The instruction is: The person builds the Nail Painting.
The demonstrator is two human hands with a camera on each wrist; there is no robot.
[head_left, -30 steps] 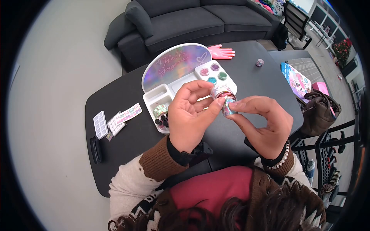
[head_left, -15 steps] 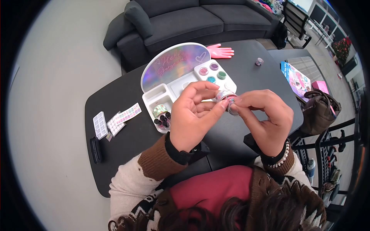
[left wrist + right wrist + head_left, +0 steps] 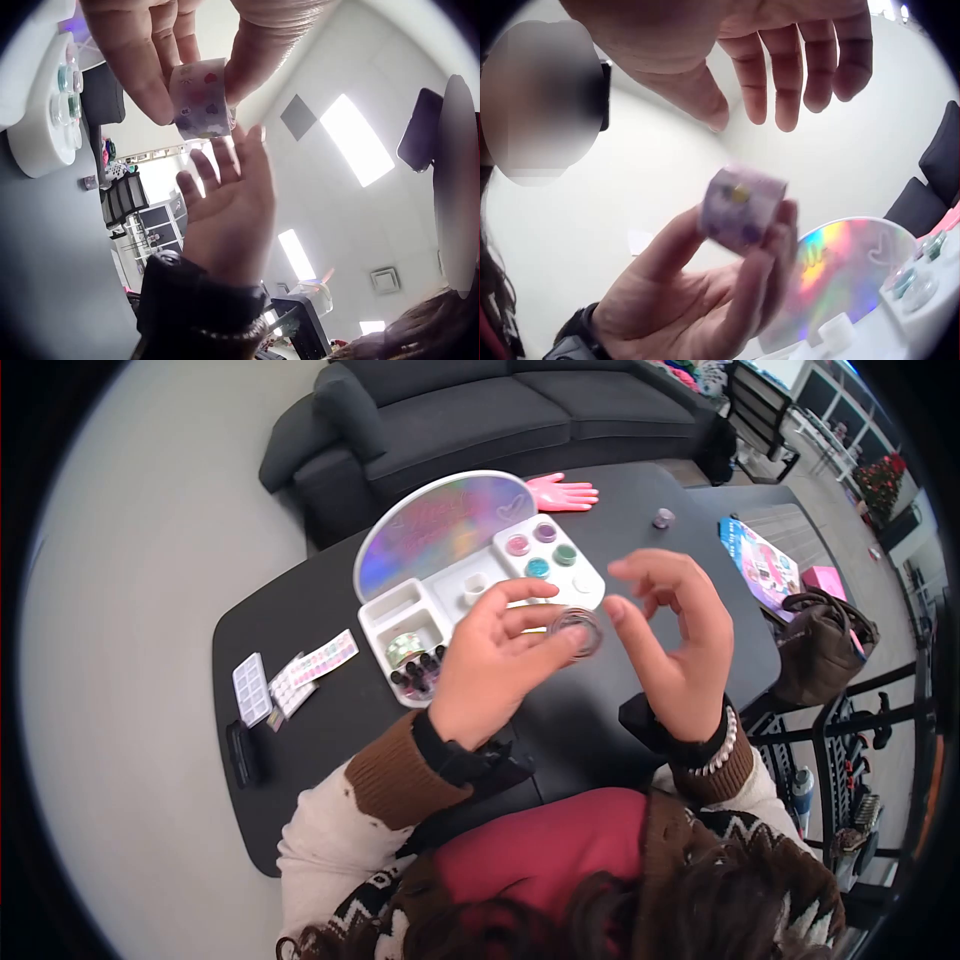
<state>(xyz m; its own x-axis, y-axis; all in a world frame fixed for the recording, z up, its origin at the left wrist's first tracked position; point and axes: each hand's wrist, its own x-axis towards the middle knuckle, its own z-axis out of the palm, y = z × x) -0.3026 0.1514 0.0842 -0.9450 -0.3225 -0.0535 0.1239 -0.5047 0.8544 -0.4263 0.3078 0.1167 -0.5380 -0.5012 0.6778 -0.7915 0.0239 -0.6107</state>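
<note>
Left hand [image 3: 490, 670] — thumb and fingers closed round a small printed roll [image 3: 199, 99], pinched by its sides and held up off the table. Roll: pale lilac ground, hearts and small motifs. Right hand [image 3: 685, 645] — holding nothing, thumb and fingers parted and loosely bent, just beside the roll.

Beyond the hands: white tray [image 3: 470, 570] with an upright iridescent panel [image 3: 430, 540] along its far side. In its left part, a pale green patterned roll [image 3: 403, 648] and black-capped bottles [image 3: 420, 670]; in its right part, four jars in pink, purple, green and turquoise.

Left on the dark table [image 3: 310, 595]: sticker sheet [image 3: 325, 657], white compartmented case [image 3: 252, 688], black case [image 3: 240, 755]. Far side: pink model hand [image 3: 562, 493], behind the panel; small container [image 3: 664, 518], standing apart. Past the table: grey sofa [image 3: 480, 420]; at right, brown bag [image 3: 820, 660].
</note>
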